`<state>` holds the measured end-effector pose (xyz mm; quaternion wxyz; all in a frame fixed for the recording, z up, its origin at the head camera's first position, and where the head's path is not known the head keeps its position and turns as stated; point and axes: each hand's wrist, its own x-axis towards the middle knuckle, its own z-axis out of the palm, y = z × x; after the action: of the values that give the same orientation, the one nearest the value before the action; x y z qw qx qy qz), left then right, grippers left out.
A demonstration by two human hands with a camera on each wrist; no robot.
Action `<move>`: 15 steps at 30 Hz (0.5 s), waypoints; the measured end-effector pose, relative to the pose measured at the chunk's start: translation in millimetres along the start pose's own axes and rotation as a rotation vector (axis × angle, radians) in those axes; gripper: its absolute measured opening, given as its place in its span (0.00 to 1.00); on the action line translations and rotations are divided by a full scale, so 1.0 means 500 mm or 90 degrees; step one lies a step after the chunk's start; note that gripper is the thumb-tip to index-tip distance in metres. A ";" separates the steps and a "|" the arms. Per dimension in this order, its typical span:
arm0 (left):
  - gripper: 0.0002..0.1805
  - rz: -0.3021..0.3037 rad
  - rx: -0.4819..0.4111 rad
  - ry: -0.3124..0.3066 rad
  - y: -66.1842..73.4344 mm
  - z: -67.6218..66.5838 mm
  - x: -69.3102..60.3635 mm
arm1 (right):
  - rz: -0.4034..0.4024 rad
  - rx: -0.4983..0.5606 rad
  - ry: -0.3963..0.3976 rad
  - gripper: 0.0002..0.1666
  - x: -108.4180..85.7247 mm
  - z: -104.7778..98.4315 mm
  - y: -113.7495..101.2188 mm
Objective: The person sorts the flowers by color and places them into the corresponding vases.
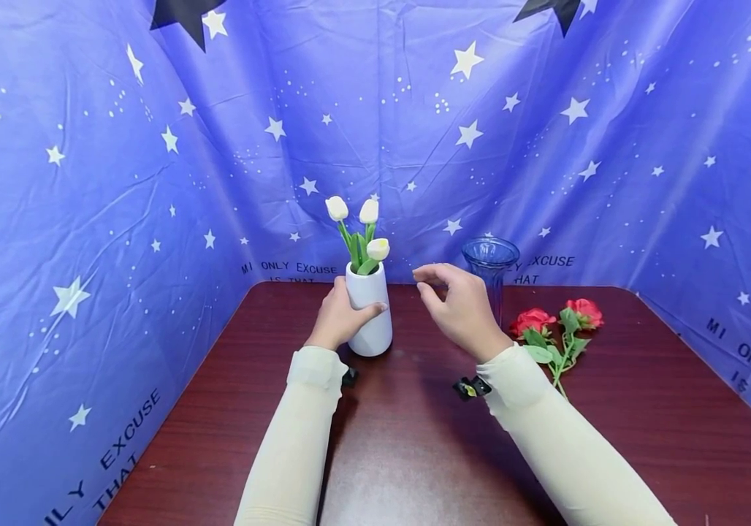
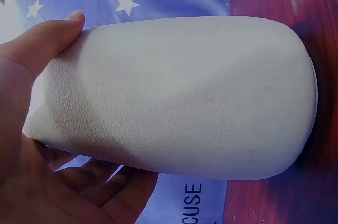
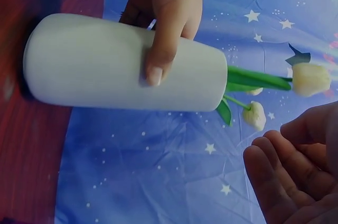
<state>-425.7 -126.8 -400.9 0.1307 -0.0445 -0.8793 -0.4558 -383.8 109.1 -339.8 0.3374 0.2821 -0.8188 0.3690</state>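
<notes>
A white vase (image 1: 369, 314) stands upright on the table, and three white tulips (image 1: 369, 212) with green leaves rise from its mouth. My left hand (image 1: 341, 313) grips the vase from its left side, thumb across the front; in the left wrist view its fingers (image 2: 127, 192) wrap around the far side. To the right of the vase, my right hand (image 1: 464, 303) hovers with loosely bent fingers and holds nothing. The right wrist view shows that hand (image 3: 301, 166) close to the tulip heads, apart from them.
Behind my right hand stands a blue glass vase (image 1: 490, 253), partly hidden. Two red roses (image 1: 533, 321) with green stems lie on the dark red wooden table (image 1: 402, 453), right of my right wrist. A blue star-patterned cloth (image 1: 375, 109) encloses the table's back and sides.
</notes>
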 end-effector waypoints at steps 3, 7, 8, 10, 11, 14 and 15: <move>0.46 -0.004 0.003 -0.003 0.001 -0.001 -0.001 | 0.001 -0.014 0.003 0.10 -0.009 -0.008 0.009; 0.46 -0.003 0.006 -0.003 0.001 -0.002 -0.001 | 0.000 -0.028 0.008 0.10 -0.019 -0.018 0.027; 0.46 -0.002 0.007 -0.003 0.001 -0.002 -0.001 | 0.000 -0.030 0.010 0.10 -0.021 -0.021 0.031; 0.46 -0.001 0.006 -0.003 0.002 -0.002 -0.001 | 0.003 -0.038 0.016 0.09 -0.027 -0.026 0.040; 0.46 -0.001 0.006 -0.004 0.002 -0.002 -0.001 | 0.006 -0.042 0.016 0.09 -0.030 -0.030 0.045; 0.46 -0.005 0.003 -0.006 0.002 -0.003 -0.001 | 0.019 -0.057 0.011 0.08 -0.043 -0.039 0.060; 0.46 -0.006 0.001 -0.006 0.002 -0.003 -0.001 | 0.023 -0.064 0.008 0.08 -0.047 -0.043 0.066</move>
<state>-424.7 -127.6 -399.3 0.1243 -0.0422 -0.8807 -0.4552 -385.6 149.8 -360.7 0.3498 0.2474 -0.8392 0.3351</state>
